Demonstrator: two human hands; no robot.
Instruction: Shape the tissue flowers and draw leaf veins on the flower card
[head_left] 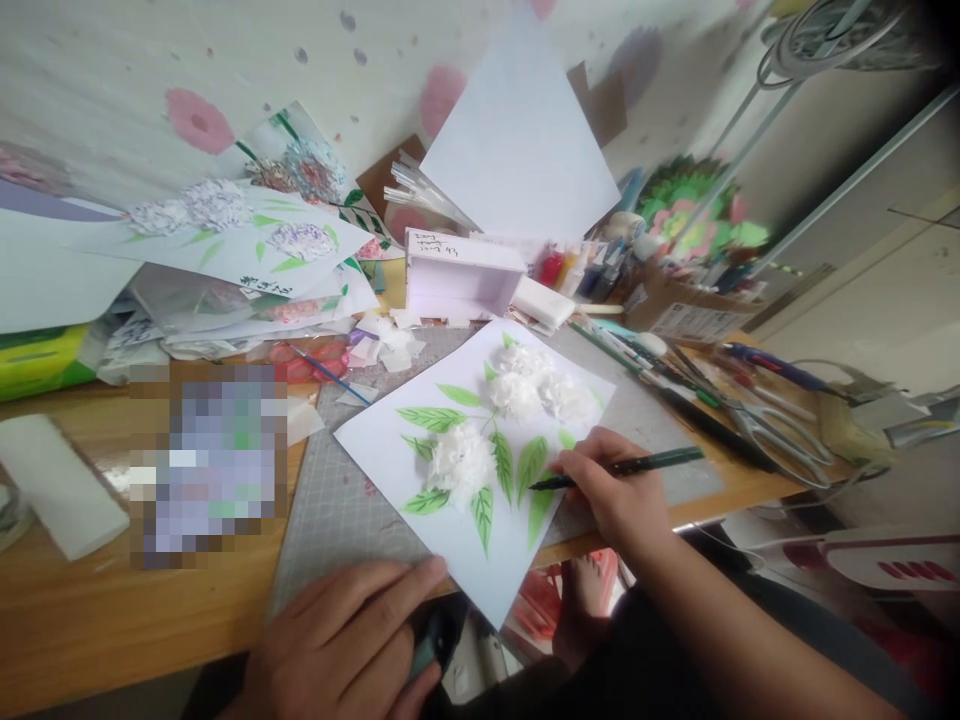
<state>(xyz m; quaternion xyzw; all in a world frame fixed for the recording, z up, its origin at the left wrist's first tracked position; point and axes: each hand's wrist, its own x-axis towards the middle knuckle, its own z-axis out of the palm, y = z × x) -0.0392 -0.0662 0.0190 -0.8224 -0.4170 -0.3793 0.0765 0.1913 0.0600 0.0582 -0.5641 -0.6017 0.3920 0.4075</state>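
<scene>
Our right hand [613, 495] grips pen [645, 463]; pen lies sideways, tip left of hand, on leaf [531, 466]. Our left hand [345, 630] touches paper [375, 440]; grip unclear.

Bare mat [337, 510] left of sheet [457, 548]; scissors [780, 430], pens [675, 385] crowd the right.

The pen [637, 464] in the right hand [611, 490] is dark green with a black tip. Just off that tip, the white sheet [465, 560] carries light green leaves [531, 465] veined darker, around white tissue blooms [461, 460]. Beneath lies a grey mat [337, 510] ruled in a pale grid. Beyond, the cream wall [112, 80] shows pink flowers.
</scene>
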